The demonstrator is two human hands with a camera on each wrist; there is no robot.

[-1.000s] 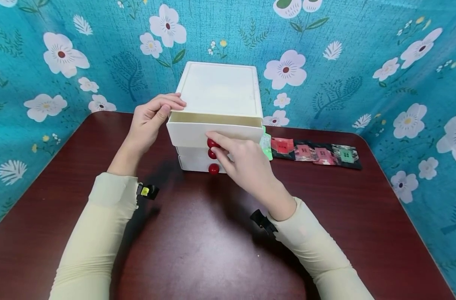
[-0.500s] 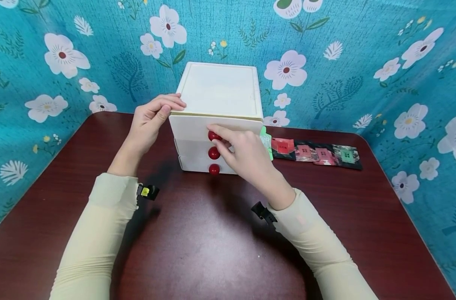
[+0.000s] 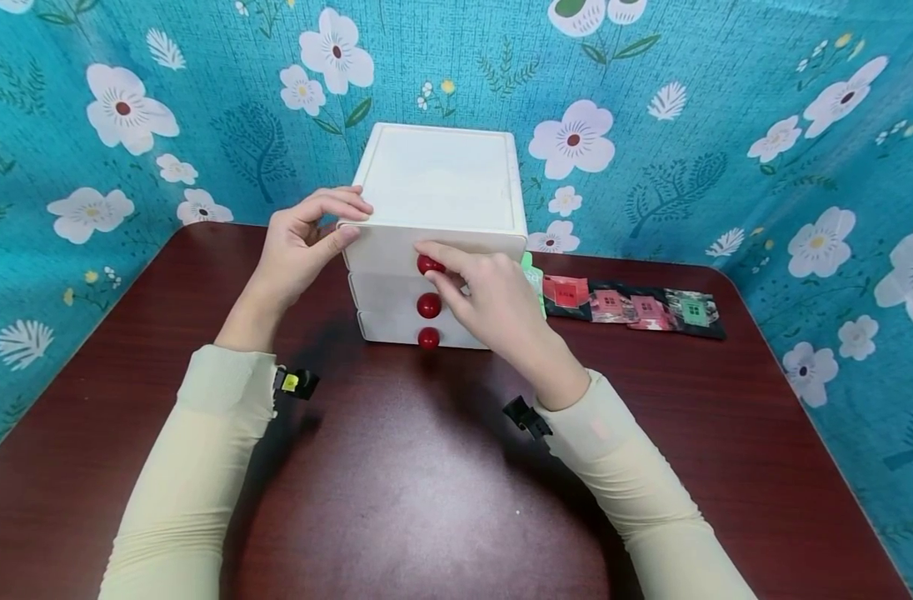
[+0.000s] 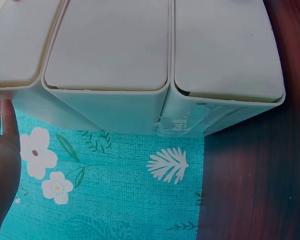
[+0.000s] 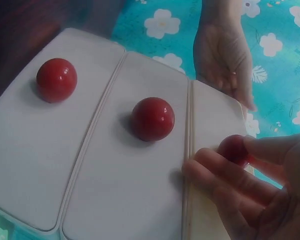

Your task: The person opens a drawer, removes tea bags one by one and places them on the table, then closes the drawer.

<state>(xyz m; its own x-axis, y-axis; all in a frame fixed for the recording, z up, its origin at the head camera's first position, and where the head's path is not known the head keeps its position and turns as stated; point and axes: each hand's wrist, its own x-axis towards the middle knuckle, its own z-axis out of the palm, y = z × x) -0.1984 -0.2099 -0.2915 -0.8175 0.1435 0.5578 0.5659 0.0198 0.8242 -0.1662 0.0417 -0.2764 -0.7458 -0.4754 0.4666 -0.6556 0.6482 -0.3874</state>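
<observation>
A white three-drawer unit (image 3: 441, 179) stands on the table, with one round red knob on each drawer front. My right hand (image 3: 501, 312) holds the top drawer's red knob (image 5: 234, 150) between thumb and finger, its fingertips close against the drawer front. The top drawer (image 3: 381, 248) sits flush with the casing. My left hand (image 3: 299, 233) rests on the unit's upper left corner, fingers on the top and thumb at the front edge. Below are the middle red knob (image 3: 429, 305) and the bottom red knob (image 3: 429, 337).
Several flat printed packets (image 3: 614, 304) lie in a row right of the unit. A green item (image 3: 534, 283) shows partly beside its right side. A blue flowered cloth (image 3: 261, 108) hangs behind the dark red table (image 3: 396, 467).
The top drawer has slid back from partly pulled out to flush, pushed by my right hand at its knob. My left thumb has moved onto the front edge; its fingers have stayed put.
</observation>
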